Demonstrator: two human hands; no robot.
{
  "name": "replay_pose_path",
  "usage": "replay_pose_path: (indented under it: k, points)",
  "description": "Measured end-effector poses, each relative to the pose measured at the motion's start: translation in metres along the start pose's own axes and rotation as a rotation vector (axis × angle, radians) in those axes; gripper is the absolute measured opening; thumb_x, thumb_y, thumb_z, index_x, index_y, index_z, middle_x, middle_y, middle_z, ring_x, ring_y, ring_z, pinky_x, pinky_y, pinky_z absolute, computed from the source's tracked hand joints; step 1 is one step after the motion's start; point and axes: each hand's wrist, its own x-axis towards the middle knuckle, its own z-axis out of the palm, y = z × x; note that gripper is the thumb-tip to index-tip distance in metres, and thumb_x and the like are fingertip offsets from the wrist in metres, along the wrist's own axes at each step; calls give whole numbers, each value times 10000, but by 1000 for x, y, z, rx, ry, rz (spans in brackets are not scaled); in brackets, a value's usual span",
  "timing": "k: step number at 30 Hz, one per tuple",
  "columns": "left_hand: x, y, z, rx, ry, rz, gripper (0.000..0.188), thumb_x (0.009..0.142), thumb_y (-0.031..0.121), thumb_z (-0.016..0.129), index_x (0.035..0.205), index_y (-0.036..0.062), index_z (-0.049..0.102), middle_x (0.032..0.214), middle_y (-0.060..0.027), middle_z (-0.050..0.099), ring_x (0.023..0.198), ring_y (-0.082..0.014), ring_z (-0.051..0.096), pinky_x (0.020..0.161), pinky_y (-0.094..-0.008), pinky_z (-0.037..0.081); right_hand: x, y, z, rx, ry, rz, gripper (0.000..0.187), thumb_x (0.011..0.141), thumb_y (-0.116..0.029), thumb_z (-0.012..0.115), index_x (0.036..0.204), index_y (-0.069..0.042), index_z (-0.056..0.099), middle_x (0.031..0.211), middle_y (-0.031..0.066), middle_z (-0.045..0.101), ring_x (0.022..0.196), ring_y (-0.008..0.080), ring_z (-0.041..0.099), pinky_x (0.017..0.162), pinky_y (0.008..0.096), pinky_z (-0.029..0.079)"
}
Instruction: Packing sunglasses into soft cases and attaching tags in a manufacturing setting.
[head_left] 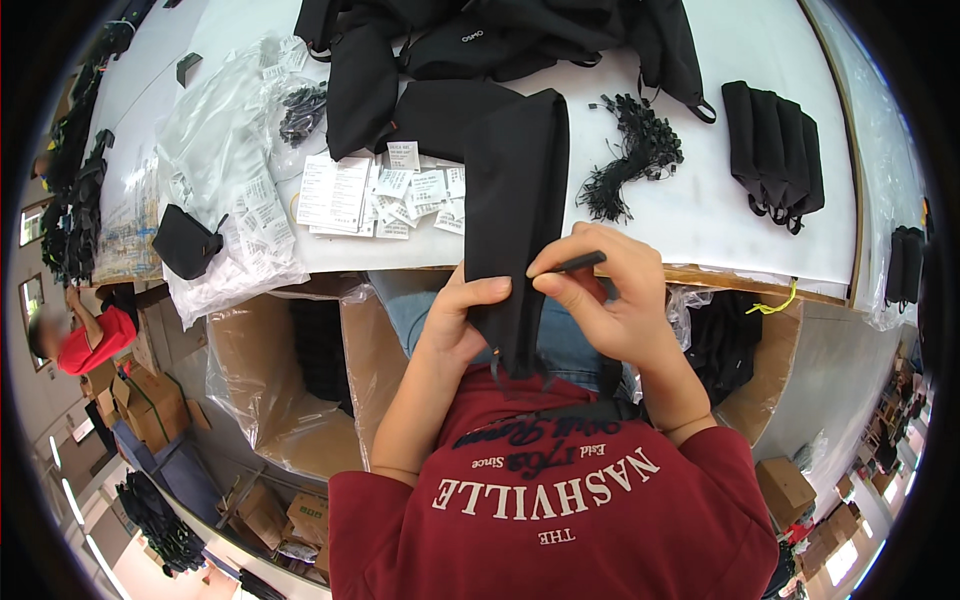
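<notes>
A long black fabric pouch [505, 190] stands upright in front of me, its lower end over my lap and its upper part over the table. My left hand [462, 318] grips its left side near the bottom, thumb lying on the front. At the pouch's right edge, my right hand [618, 300] is closed in a pinch, thumb and forefinger together. A short black stick-like piece [582, 262] shows along that forefinger; its exact kind is unclear. A small loop hangs at the pouch's lower end.
Black bags [480, 45] are heaped at the table's far side. White labels [415, 195] lie left of the pouch beside clear plastic bags [225, 140]. Black tag strings [635, 155] and stacked black pouches [772, 150] lie right. Lined cartons [270, 390] stand below the table edge.
</notes>
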Motion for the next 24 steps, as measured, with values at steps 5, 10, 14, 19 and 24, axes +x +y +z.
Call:
replay_pose_path:
  k: [5,10,14,19,24]
  points:
    - [4,0,12,150,4,-3,459,746,171,665,1106,-74,521,826,-144,589,670,-214,553,648,-308,441,18,13,-8,-161,263,-149,102,727,-32,737,786,-51,658,652,6,546,510,91,451,468,226,331]
    - [4,-1,20,194,-58,-58,477,732,121,667,1129,-89,507,879,-166,608,728,-231,595,654,-304,485,37,34,-32,-90,581,-126,87,782,-56,721,818,-14,654,682,-20,585,575,48,462,551,200,365]
    - [2,2,23,208,55,-51,556,708,58,663,1210,-86,471,1015,-186,617,876,-246,641,783,-327,534,31,41,-50,-109,467,-7,96,766,-86,741,825,-32,686,692,-29,599,580,45,431,557,188,343]
    - [3,8,24,363,130,-3,613,701,46,673,1255,-80,442,1080,-162,606,904,-221,642,817,-312,532,12,47,-53,-218,362,28,73,759,-71,733,805,-36,688,732,-20,613,590,50,432,564,194,340]
    - [3,9,25,374,95,-63,609,698,44,737,1244,-33,478,1112,-108,596,989,-173,598,878,-282,473,-1,43,-39,-45,448,53,78,801,-54,707,858,-8,680,754,0,624,633,51,482,601,193,378]
